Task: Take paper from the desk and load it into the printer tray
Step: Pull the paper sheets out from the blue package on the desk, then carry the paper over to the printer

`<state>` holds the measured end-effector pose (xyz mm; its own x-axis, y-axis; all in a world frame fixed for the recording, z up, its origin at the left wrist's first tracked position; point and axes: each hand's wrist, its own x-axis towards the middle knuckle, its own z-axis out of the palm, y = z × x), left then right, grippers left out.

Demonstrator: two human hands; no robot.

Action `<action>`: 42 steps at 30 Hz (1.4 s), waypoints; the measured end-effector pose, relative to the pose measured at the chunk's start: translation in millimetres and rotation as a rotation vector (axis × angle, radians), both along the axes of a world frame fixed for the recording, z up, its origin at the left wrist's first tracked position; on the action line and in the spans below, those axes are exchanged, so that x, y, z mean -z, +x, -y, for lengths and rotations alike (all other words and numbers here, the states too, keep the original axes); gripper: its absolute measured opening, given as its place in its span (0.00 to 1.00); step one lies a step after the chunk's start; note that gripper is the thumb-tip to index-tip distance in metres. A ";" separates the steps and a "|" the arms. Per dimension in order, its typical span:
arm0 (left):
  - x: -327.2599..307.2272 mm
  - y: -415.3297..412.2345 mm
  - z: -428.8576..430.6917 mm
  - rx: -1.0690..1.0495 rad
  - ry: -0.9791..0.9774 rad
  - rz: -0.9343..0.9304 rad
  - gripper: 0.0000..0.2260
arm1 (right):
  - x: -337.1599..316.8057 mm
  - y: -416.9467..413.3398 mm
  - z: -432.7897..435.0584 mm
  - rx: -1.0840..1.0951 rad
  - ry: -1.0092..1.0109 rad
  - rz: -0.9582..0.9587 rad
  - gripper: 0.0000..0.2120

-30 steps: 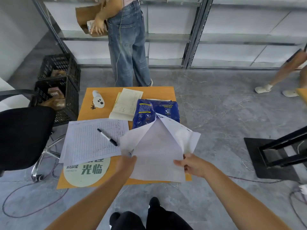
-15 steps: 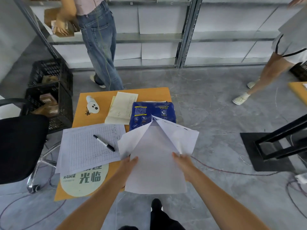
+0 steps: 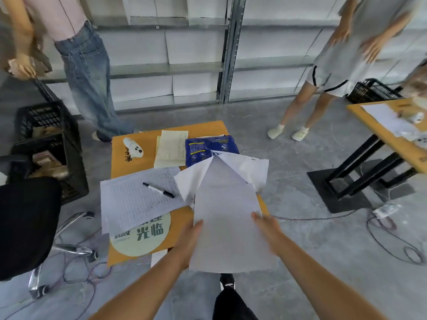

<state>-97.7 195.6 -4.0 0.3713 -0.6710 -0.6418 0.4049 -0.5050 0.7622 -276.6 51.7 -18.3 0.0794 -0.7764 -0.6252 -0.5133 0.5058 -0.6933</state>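
I hold a fanned stack of white paper sheets between both hands, over the near right corner of the small orange desk. My left hand grips the stack's left edge, thumb on top and fingers hidden beneath; my right hand clasps the right edge the same way. On the desk lie a ruled form with a black marker on it, and a blue packet just behind the sheets.
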 end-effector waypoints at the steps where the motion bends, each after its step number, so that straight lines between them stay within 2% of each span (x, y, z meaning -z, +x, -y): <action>1: -1.9 -2.1 -8.9 0.017 -0.004 -0.001 0.12 | -3.9 -3.0 -10.1 0.012 0.001 -0.004 0.15; 3: -9.3 -8.0 -26.4 0.035 -0.010 0.012 0.13 | -10.1 -10.1 -29.1 0.031 -0.029 0.022 0.19; 6: -26.7 -18.2 -38.5 0.050 -0.044 0.049 0.09 | -27.2 -24.4 -51.1 0.037 -0.093 0.076 0.25; 8: -40.5 -27.9 -36.5 0.055 -0.078 0.103 0.08 | -50.3 -36.5 -62.9 0.069 -0.135 0.084 0.22; 10: -59.4 -38.8 -29.8 0.052 -0.138 0.077 0.07 | -75.3 -52.2 -70.6 0.102 -0.192 0.101 0.19; 13: -81.6 -60.1 -14.3 0.067 -0.202 -0.008 0.19 | -107.2 -84.5 -75.6 0.127 -0.313 0.130 0.16; 16: -101.9 -94.2 -3.3 0.134 -0.232 -0.120 0.17 | -136.3 -128.8 -92.6 0.202 -0.413 0.197 0.10; 21: -134.1 -187.8 -4.8 0.357 -0.321 -0.109 0.08 | -158.8 -233.6 -145.5 0.348 -0.515 0.286 0.10; 23: -133.6 -229.6 -12.5 0.499 -0.322 -0.121 0.10 | -161.7 -279.0 -178.1 0.433 -0.529 0.312 0.08; 27: -128.3 -316.4 -34.4 0.744 -0.277 -0.106 0.21 | -167.9 -359.6 -252.5 0.626 -0.557 0.319 0.08; 30: -129.9 -383.8 -61.3 0.938 -0.268 -0.137 0.16 | -166.1 -412.2 -317.5 0.783 -0.593 0.304 0.06; 35: -125.2 -480.2 -111.6 1.272 -0.301 -0.225 0.16 | -158.0 -463.8 -430.5 1.030 -0.695 0.259 0.06; 38: -124.8 -526.8 -153.3 1.402 -0.282 -0.250 0.20 | -156.1 -480.5 -497.4 1.186 -0.717 0.253 0.06; 40: -121.3 -553.7 -182.4 1.496 -0.278 -0.269 0.23 | -157.8 -485.0 -538.5 1.267 -0.718 0.238 0.11; 42: -117.6 -573.0 -212.6 1.588 -0.251 -0.298 0.20 | -158.6 -484.5 -577.0 1.344 -0.712 0.205 0.14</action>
